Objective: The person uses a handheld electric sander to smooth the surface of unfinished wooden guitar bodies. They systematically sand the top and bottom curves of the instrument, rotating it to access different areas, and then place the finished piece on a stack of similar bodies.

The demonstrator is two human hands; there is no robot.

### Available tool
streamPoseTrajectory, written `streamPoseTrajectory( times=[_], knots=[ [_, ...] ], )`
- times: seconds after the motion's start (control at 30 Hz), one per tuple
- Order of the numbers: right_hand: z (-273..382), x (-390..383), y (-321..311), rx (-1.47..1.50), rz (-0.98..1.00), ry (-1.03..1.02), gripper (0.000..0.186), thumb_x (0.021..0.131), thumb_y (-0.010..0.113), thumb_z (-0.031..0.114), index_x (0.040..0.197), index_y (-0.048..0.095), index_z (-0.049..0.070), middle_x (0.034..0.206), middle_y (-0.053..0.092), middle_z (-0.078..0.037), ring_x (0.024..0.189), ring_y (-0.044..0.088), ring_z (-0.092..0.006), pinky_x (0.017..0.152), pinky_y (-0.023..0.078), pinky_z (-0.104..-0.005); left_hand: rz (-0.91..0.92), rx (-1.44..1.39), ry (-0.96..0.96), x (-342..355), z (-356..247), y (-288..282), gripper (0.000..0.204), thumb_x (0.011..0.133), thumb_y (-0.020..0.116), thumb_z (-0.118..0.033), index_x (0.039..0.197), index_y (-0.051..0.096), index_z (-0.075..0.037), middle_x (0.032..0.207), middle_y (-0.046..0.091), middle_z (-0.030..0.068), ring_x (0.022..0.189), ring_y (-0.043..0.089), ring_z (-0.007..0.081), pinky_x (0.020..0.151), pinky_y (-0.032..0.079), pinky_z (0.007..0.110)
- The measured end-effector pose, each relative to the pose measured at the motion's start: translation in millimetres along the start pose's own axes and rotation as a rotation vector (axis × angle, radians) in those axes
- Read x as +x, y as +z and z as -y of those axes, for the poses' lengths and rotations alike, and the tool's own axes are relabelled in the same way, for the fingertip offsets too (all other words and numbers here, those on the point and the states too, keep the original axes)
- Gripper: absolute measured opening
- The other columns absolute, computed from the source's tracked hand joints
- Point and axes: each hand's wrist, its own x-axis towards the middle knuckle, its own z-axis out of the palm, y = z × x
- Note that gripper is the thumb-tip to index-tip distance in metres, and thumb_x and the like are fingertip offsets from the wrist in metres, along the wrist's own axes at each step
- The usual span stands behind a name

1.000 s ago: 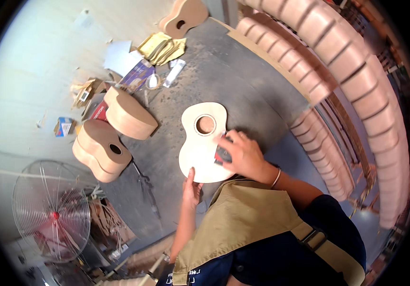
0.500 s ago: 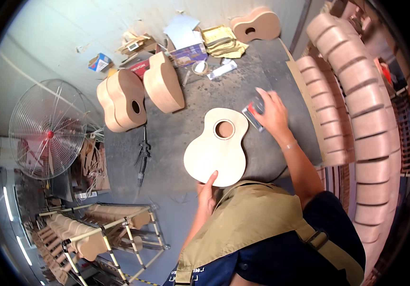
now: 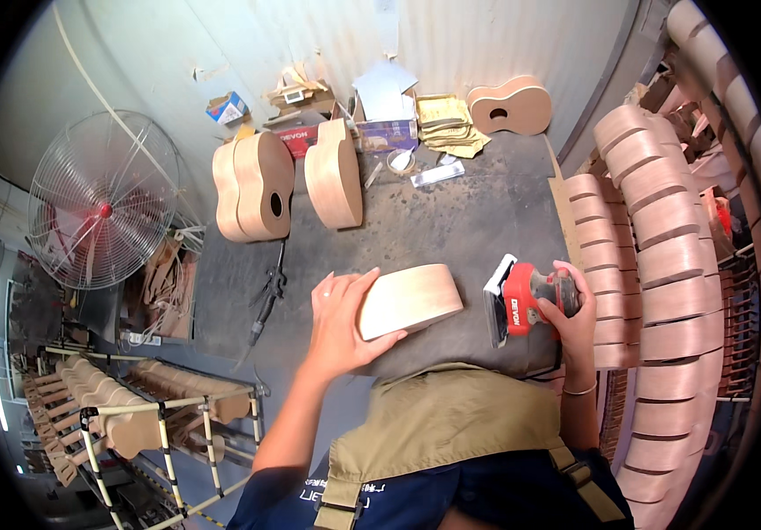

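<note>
A pale wooden ukulele body point(image 3: 411, 300) is turned up on the dark workbench, its curved side facing me. My left hand point(image 3: 342, 321) grips its left end, thumb along the near edge and fingers over the far edge. Its soundhole is out of sight. To the right, my right hand point(image 3: 572, 305) is closed round the grip of a red and black power sander point(image 3: 522, 300). The sander is tilted, its flat pad toward the ukulele body, with a gap between them.
Two more bodies point(image 3: 252, 187) point(image 3: 334, 177) stand at the back left, and another point(image 3: 511, 106) leans by the wall. An air blow gun point(image 3: 266, 305) lies left on the bench. Yellow sandpaper packs point(image 3: 447, 124), stacked bodies point(image 3: 668, 238), a fan point(image 3: 105, 210) and a rack point(image 3: 164, 406) surround it.
The ukulele body has gone from lying flat, soundhole up, to standing with its side toward me. My left hand has shifted to its left end. The sander has moved right and nearer me.
</note>
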Motion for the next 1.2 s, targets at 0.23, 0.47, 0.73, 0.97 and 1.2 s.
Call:
streamPoseTrajectory(
  times=[0.23, 0.47, 0.73, 0.97, 1.2],
  knots=[
    [69, 28, 26, -0.337, 0.18, -0.517, 0.062, 0.074, 0.094, 0.009, 0.133, 0.075, 0.003, 0.12, 0.077, -0.01, 0.115, 0.075, -0.0224, 0.106, 0.058, -0.0377, -0.111, -0.267, -0.107, -21, 47, 28, 0.099, 0.065, 0.106, -0.041, 0.144, 0.06, -0.004, 0.125, 0.063, 0.0171, 0.115, 0.063, 0.0379, 0.103, 0.052, 0.049],
    [139, 48, 108, -0.504, 0.569, -0.796, 0.057, 0.069, 0.094, 0.012, 0.124, 0.077, 0.007, 0.116, 0.079, -0.011, 0.101, 0.078, -0.0327, 0.088, 0.064, -0.0406, -0.069, -0.363, -0.006, 9, 18, 68, 0.084, 0.066, 0.104, -0.031, 0.131, 0.06, -0.003, 0.116, 0.06, 0.0166, 0.109, 0.062, 0.0387, 0.097, 0.053, 0.049],
    [129, 54, 100, -0.493, 0.562, -0.744, 0.05, 0.073, 0.09, 0.009, 0.122, 0.078, 0.009, 0.098, 0.079, -0.005, 0.095, 0.077, -0.0296, 0.085, 0.064, -0.0393, 0.048, -0.572, -0.092, -1, 73, 48, 0.092, 0.063, 0.11, -0.034, 0.13, 0.054, -0.003, 0.123, 0.056, 0.0155, 0.114, 0.061, 0.0349, 0.101, 0.053, 0.047],
    [150, 48, 142, -0.565, 0.575, -0.79, 0.055, 0.074, 0.093, 0.02, 0.126, 0.078, 0.011, 0.11, 0.079, -0.007, 0.097, 0.078, -0.0308, 0.083, 0.064, -0.0392, 0.101, -0.422, 0.045, 12, 63, 54, 0.086, 0.07, 0.103, -0.033, 0.133, 0.052, -0.003, 0.123, 0.054, 0.0181, 0.115, 0.057, 0.0398, 0.099, 0.05, 0.051],
    [121, 56, 129, -0.39, 0.537, -0.731, 0.051, 0.073, 0.09, 0.017, 0.122, 0.077, 0.01, 0.103, 0.079, -0.006, 0.093, 0.077, -0.0311, 0.085, 0.063, -0.0414, 0.208, -0.44, -0.151, 3, 123, 10, 0.098, 0.064, 0.111, -0.034, 0.133, 0.049, -0.002, 0.125, 0.053, 0.0144, 0.117, 0.062, 0.0316, 0.103, 0.054, 0.044]
  ],
)
